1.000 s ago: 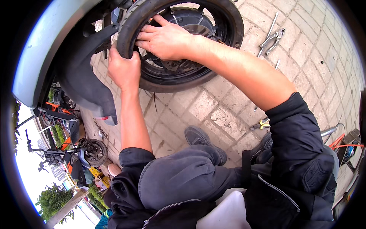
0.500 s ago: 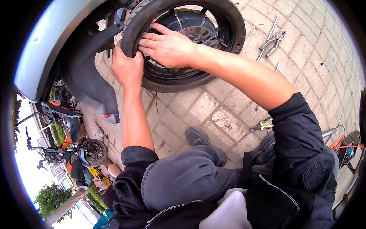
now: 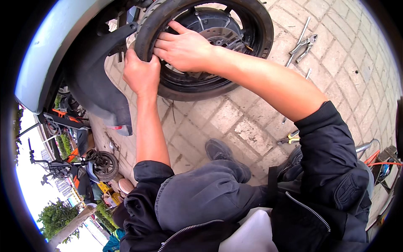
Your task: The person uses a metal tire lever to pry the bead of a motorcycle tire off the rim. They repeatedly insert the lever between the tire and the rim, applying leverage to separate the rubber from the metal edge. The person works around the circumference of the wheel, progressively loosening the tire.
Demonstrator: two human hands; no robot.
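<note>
Head view, read from left to right. A parked two-wheeler [image 3: 77, 168] stands in the left background. Nearer, a pale blue-grey body panel [image 3: 44, 52] curves above a dark mudguard [image 3: 90, 77]. Just beside the mudguard, the left hand [image 3: 140, 73] is closed around the tyre [image 3: 146, 40], thumb on the near sidewall, the other fingers mostly hidden behind it. The tyre lies at top centre, around a black rim [image 3: 184, 83], above the paving [image 3: 197, 117]. The right hand [image 3: 182, 51] is spread, palm down over the wheel, its extended fingers touching the tyre's inner edge; a brake disc [image 3: 226, 37] shows beyond the wrist. Farther right, on the paving, lie yellow-handled pliers [image 3: 289, 137], a metal rod [image 3: 304, 29] and, next to the rod, metal pliers [image 3: 305, 48].
</note>
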